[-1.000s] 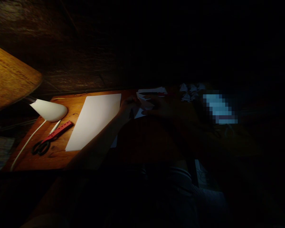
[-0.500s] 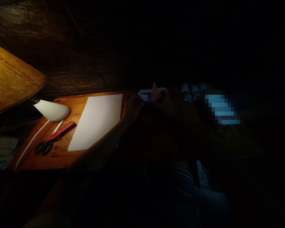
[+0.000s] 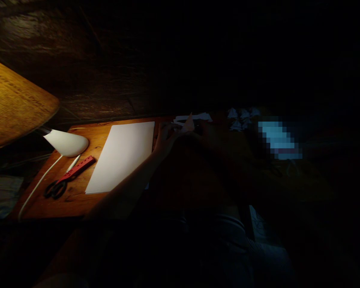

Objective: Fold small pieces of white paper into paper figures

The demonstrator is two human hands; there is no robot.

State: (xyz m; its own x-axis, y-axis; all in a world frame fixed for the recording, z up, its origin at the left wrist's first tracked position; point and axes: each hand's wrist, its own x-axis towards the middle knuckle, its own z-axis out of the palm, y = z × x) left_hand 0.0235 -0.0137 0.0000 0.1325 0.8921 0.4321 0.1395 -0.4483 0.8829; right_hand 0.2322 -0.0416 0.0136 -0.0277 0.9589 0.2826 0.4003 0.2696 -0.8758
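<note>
Deep shadow covers the middle of the table, where both my hands meet at a small piece of folded paper (image 3: 188,125) with a pointed tip standing up. My left hand (image 3: 167,136) comes from the left with bent fingers and grips the paper's left side. From the right, my right hand (image 3: 205,135) closes on its other side, though its fingers are very dark. Just behind lie loose white paper pieces (image 3: 202,117). To the left of my left hand rests a stack of white paper sheets (image 3: 123,156), brightly lit.
At the left stand a white lamp base (image 3: 67,143) and its yellow shade (image 3: 18,104). Scissors in a red cover (image 3: 75,170) lie beside a white pen-like object (image 3: 74,163). Several small folded paper shapes (image 3: 240,118) sit at the right, near a glowing, pixelated screen (image 3: 279,140).
The folded paper has moved slightly left and lower between my hands, its tip now less high. My left fingers have shifted on it. The sheets and scissors stay put.
</note>
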